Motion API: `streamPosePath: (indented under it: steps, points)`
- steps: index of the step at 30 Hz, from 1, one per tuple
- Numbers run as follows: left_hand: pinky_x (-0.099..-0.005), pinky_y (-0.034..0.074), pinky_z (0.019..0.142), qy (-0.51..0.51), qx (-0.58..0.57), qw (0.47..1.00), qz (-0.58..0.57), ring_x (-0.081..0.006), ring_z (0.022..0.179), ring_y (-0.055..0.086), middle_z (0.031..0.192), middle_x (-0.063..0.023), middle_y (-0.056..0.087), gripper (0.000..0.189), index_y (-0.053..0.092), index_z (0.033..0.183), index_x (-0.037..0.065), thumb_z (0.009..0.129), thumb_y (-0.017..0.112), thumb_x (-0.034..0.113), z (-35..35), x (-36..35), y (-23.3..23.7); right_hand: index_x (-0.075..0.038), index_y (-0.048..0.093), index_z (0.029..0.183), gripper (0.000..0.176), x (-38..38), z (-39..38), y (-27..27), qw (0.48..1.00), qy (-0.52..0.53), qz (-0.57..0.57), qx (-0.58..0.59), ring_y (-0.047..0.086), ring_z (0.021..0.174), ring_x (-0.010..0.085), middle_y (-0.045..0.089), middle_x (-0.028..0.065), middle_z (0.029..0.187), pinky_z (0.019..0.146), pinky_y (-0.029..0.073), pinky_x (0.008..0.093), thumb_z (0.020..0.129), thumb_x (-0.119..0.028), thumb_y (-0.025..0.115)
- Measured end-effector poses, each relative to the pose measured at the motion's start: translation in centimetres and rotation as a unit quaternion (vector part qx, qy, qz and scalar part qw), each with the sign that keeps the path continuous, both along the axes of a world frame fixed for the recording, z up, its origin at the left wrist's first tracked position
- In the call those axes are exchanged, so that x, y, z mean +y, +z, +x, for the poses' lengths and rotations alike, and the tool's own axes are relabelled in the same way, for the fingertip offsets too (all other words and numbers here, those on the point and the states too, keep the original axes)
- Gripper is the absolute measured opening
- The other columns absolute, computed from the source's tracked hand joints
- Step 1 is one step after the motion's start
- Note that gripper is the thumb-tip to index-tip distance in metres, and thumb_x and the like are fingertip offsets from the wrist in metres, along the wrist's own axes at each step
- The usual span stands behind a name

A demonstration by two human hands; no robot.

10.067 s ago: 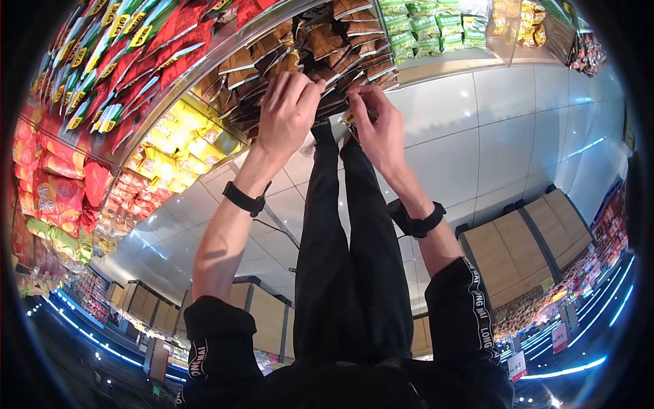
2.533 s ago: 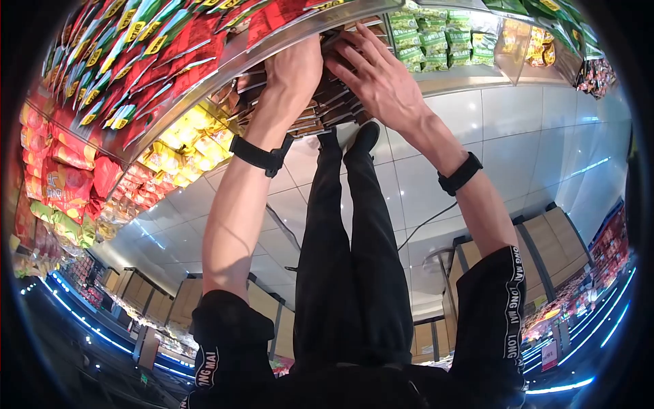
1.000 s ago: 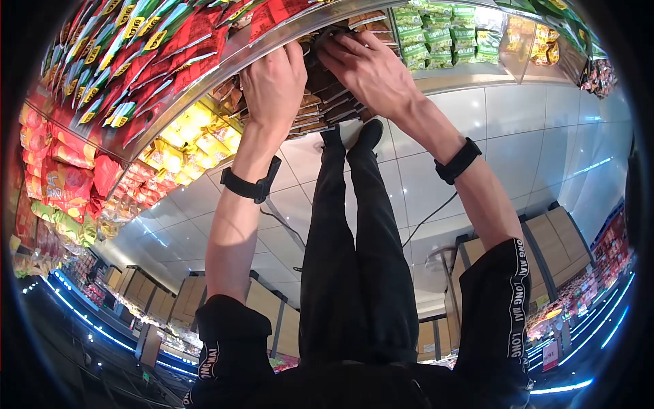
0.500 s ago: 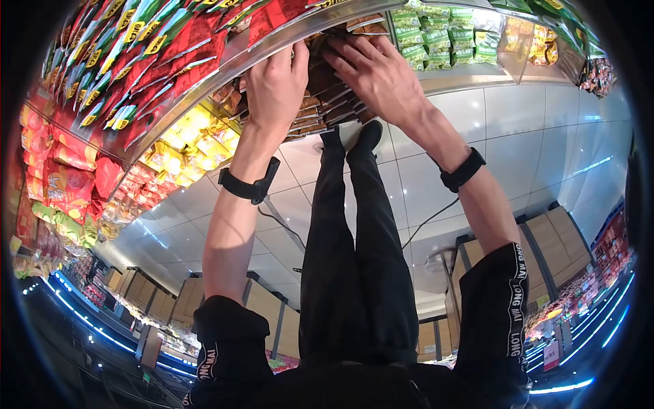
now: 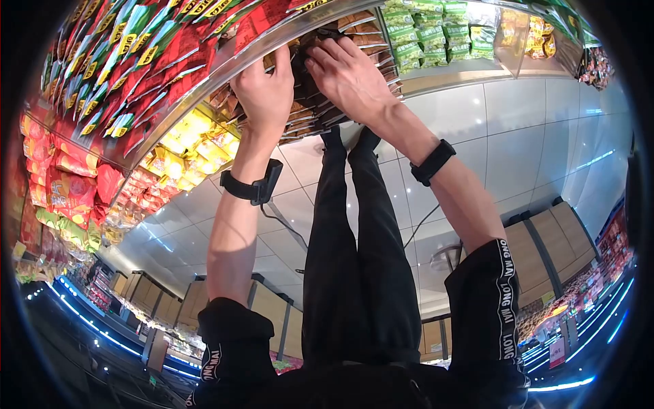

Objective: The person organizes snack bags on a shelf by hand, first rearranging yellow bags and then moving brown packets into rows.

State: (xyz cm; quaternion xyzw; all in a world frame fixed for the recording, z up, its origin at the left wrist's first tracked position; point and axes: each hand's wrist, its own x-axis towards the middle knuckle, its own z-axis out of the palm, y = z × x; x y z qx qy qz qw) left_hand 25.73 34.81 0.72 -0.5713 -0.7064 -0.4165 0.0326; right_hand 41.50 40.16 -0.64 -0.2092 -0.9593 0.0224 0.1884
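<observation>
Brown snack packets [image 5: 364, 31] stand in tight rows in a shelf compartment in front of me. My left hand [image 5: 264, 95] reaches in on the left side of the rows, below the metal shelf edge [image 5: 235, 65]. Its thumb and forefinger show apart, while the other fingers are partly hidden by the hand and the edge. My right hand [image 5: 349, 76] lies over the packets with its fingers curled inward. Its fingertips meet a dark area between the rows, and what they grip there is not clear.
Red and green packets [image 5: 146, 58] fill the upper shelf at left. Yellow packets [image 5: 184, 140] and red bags [image 5: 71, 187] sit to the left below. Green packets [image 5: 429, 34] stand at right, beside a clear divider [image 5: 521, 41]. Pale floor tiles [image 5: 449, 123] lie below.
My right hand has moved left, closer to my left hand, uncovering brown packets on its right. My left hand has shifted slightly left and down.
</observation>
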Motion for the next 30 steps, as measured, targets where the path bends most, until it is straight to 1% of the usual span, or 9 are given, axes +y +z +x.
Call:
streamPosePath:
  steps: [2, 6, 11, 15, 17, 18, 21, 28, 30]
  points:
    - [-0.0350, 0.055, 0.083, 0.006, 0.063, 0.998, -0.028, -0.0227, 0.090, 0.071, 0.098, -0.0052, 0.076, 0.014, 0.075, 0.103, 0.003, 0.090, 0.075, -0.002, -0.1, -0.3, 0.5, -0.007, 0.067, 0.088, 0.010, -0.5, -0.5, -0.6, 1.000, -0.005, -0.002, 0.002, 0.059, 0.094, 0.0194, 0.063, 0.0033, 0.088, 0.082, 0.047, 0.0301, 0.082, -0.015, 0.065]
    - [-0.0350, 0.054, 0.085, 0.000, 0.037, 0.999, -0.027, -0.0227, 0.092, 0.069, 0.097, -0.0036, 0.076, 0.013, 0.075, 0.102, 0.004, 0.090, 0.074, -0.002, -0.1, -0.7, 0.2, -0.007, 0.065, 0.089, 0.009, -1.5, -1.1, -0.9, 0.998, -0.003, -0.059, 0.024, 0.060, 0.093, 0.0210, 0.063, 0.0059, 0.090, 0.077, 0.050, 0.0310, 0.083, -0.014, 0.064]
    - [-0.0354, 0.055, 0.081, 0.010, 0.038, 0.999, -0.008, -0.0245, 0.087, 0.070, 0.096, -0.0055, 0.077, 0.011, 0.075, 0.102, 0.003, 0.092, 0.073, 0.000, -1.0, -0.4, -0.3, -0.004, 0.064, 0.100, 0.018, -1.1, -0.8, 1.3, 0.984, -0.038, -0.172, 0.027, 0.061, 0.100, 0.0244, 0.064, 0.0068, 0.093, 0.090, 0.048, 0.0336, 0.085, -0.015, 0.065]
    - [-0.0344, 0.056, 0.081, 0.003, 0.026, 1.000, -0.010, -0.0232, 0.085, 0.073, 0.095, -0.0077, 0.077, 0.010, 0.075, 0.103, 0.001, 0.093, 0.073, 0.001, -1.0, -0.8, -0.7, -0.001, 0.065, 0.111, 0.028, -0.7, -1.2, 0.5, 0.989, -0.097, -0.109, 0.006, 0.061, 0.105, 0.0250, 0.068, 0.0079, 0.096, 0.093, 0.046, 0.0332, 0.087, -0.015, 0.065]
    - [-0.0323, 0.056, 0.083, 0.037, -0.055, 0.998, -0.011, -0.0185, 0.087, 0.073, 0.097, -0.0099, 0.078, 0.012, 0.073, 0.107, -0.005, 0.097, 0.070, 0.002, -1.2, -1.1, -0.9, 0.001, 0.068, 0.113, 0.031, -0.8, -1.9, 0.3, 0.991, -0.063, -0.111, -0.044, 0.060, 0.109, 0.0248, 0.072, 0.0088, 0.096, 0.093, 0.045, 0.0330, 0.087, -0.014, 0.063]
    - [-0.0323, 0.056, 0.083, 0.036, -0.055, 0.998, -0.011, -0.0185, 0.087, 0.073, 0.097, -0.0099, 0.078, 0.012, 0.073, 0.107, -0.005, 0.097, 0.070, 0.002, -1.1, -1.0, -0.5, 0.001, 0.068, 0.113, 0.031, -0.8, -2.2, 0.4, 0.991, -0.064, -0.111, -0.044, 0.060, 0.109, 0.0248, 0.072, 0.0088, 0.096, 0.093, 0.045, 0.0330, 0.087, -0.014, 0.063]
    - [-0.0310, 0.056, 0.090, 0.049, -0.229, 0.972, -0.007, -0.0174, 0.100, 0.071, 0.110, -0.0160, 0.074, 0.019, 0.066, 0.114, -0.014, 0.100, 0.065, -0.002, -0.9, -1.4, 1.3, -0.001, 0.073, 0.103, 0.024, -1.0, -2.8, 0.5, 0.990, -0.066, -0.122, -0.038, 0.061, 0.111, 0.0235, 0.073, 0.0077, 0.093, 0.095, 0.043, 0.0347, 0.085, -0.013, 0.063]
    - [-0.0306, 0.054, 0.095, 0.071, -0.284, 0.956, -0.009, -0.0194, 0.107, 0.069, 0.118, -0.0186, 0.072, 0.021, 0.064, 0.117, -0.014, 0.099, 0.066, -0.004, -1.5, -2.6, 1.9, -0.008, 0.075, 0.098, 0.020, -1.2, -2.5, -0.5, 0.986, -0.045, -0.156, -0.039, 0.062, 0.107, 0.0195, 0.074, 0.0044, 0.089, 0.094, 0.043, 0.0336, 0.081, -0.014, 0.065]
    - [-0.0307, 0.054, 0.095, 0.075, -0.309, 0.948, -0.006, -0.0200, 0.108, 0.069, 0.119, -0.0191, 0.072, 0.019, 0.065, 0.116, -0.014, 0.099, 0.066, -0.004, -1.6, -2.8, 2.2, -0.009, 0.075, 0.094, 0.018, -1.3, -2.3, -1.4, 0.988, -0.039, -0.136, 0.059, 0.062, 0.105, 0.0195, 0.074, 0.0035, 0.086, 0.094, 0.043, 0.0341, 0.080, -0.015, 0.066]
